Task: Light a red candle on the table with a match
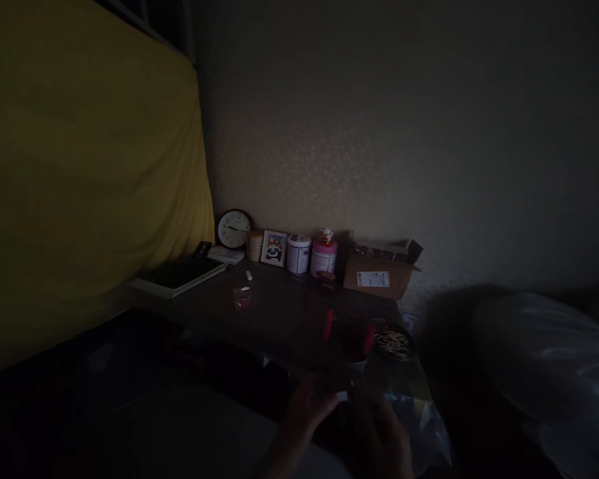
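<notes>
Clear plastic, a crinkled bag (pixel 419 426), lies at the near edge of the dark table (pixel 279 313), and both my hands meet just over it: left hand (pixel 309 406) and right hand (pixel 384 432), fingers curled together around something too dim to make out. Whether I grip it I cannot tell. Two red tubes (pixel 328 326) and a dish of pale sticks (pixel 393 344) stand just beyond, untouched.
</notes>
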`<control>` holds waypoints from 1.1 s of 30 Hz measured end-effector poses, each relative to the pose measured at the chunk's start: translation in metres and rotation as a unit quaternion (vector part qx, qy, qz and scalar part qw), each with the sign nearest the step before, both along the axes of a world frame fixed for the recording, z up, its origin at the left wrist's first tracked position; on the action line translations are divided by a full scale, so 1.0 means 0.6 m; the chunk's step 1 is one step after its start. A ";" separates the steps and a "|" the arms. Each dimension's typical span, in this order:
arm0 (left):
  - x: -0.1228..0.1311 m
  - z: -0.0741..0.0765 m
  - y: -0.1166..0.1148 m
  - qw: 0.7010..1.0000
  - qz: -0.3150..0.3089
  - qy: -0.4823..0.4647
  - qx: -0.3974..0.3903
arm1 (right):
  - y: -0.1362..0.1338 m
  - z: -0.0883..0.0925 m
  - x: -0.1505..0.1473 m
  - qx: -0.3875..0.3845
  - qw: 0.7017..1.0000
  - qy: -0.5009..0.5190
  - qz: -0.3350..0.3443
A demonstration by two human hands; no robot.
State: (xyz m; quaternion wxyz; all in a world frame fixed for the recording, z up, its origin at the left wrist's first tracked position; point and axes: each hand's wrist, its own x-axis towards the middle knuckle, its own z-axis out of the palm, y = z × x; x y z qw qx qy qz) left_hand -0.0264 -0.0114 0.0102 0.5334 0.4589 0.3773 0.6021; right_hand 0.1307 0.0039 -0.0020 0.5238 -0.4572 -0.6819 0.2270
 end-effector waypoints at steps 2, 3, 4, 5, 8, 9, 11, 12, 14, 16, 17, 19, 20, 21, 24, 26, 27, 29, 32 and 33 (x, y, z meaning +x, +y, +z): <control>0.000 -0.002 0.001 1.000 -0.002 -0.005 0.005 | -0.001 0.002 0.000 -0.012 1.000 -0.003 -0.006; 0.000 -0.003 0.001 1.000 -0.003 -0.010 0.007 | -0.002 0.003 0.000 -0.021 1.000 -0.004 -0.007; 0.000 -0.005 0.002 1.000 -0.001 -0.010 0.008 | -0.003 0.005 0.000 -0.028 1.000 -0.002 -0.008; -0.001 -0.005 0.002 1.000 0.002 -0.006 0.008 | -0.005 0.006 0.000 -0.036 0.999 0.003 -0.007; -0.001 -0.005 0.004 1.000 0.020 0.011 0.001 | -0.007 0.009 -0.001 -0.040 0.999 0.024 0.002; -0.001 -0.005 0.005 1.000 0.024 0.011 -0.002 | -0.006 0.008 -0.002 -0.039 0.999 0.029 0.005; -0.001 -0.005 0.007 0.999 0.032 0.010 -0.005 | -0.004 0.004 -0.002 -0.034 0.999 0.034 0.005; -0.001 -0.006 0.008 0.999 0.034 0.009 -0.003 | -0.003 0.000 -0.002 -0.030 0.999 0.037 0.004; -0.001 -0.008 0.008 0.999 0.035 0.011 -0.001 | -0.001 -0.006 -0.004 -0.022 0.999 0.043 0.003; -0.001 -0.009 0.008 1.000 0.028 0.005 0.008 | -0.001 -0.010 -0.006 -0.018 0.998 0.052 -0.002; -0.001 -0.010 0.008 1.000 0.021 -0.002 0.015 | -0.001 -0.011 -0.007 -0.019 0.998 0.056 -0.008; -0.001 -0.010 0.009 1.000 0.012 -0.010 0.024 | -0.002 -0.011 -0.009 -0.022 0.998 0.060 -0.024; -0.001 -0.010 0.010 1.000 0.010 -0.010 0.023 | -0.002 -0.011 -0.009 -0.022 0.998 0.058 -0.028; -0.002 -0.010 0.010 1.000 0.011 -0.009 0.018 | -0.002 -0.011 -0.009 -0.020 0.998 0.053 -0.028; -0.003 -0.009 0.009 0.999 0.022 -0.026 0.000 | 0.001 -0.008 -0.008 -0.008 1.000 0.028 -0.007; -0.004 -0.007 0.006 0.999 0.029 -0.042 -0.001 | 0.002 -0.001 -0.009 0.015 1.000 0.010 -0.001; -0.005 -0.005 0.004 0.998 0.031 -0.048 -0.003 | 0.002 0.005 -0.011 0.032 0.999 -0.001 -0.001; -0.006 0.000 0.000 0.997 0.034 -0.066 -0.008 | 0.001 0.020 -0.016 0.066 0.997 -0.027 -0.006; -0.010 0.006 -0.001 0.992 0.037 -0.123 -0.017 | -0.006 0.045 -0.026 0.101 0.993 -0.054 -0.026; -0.011 0.007 0.000 0.989 0.045 -0.141 -0.023 | -0.009 0.050 -0.029 0.110 0.992 -0.058 -0.034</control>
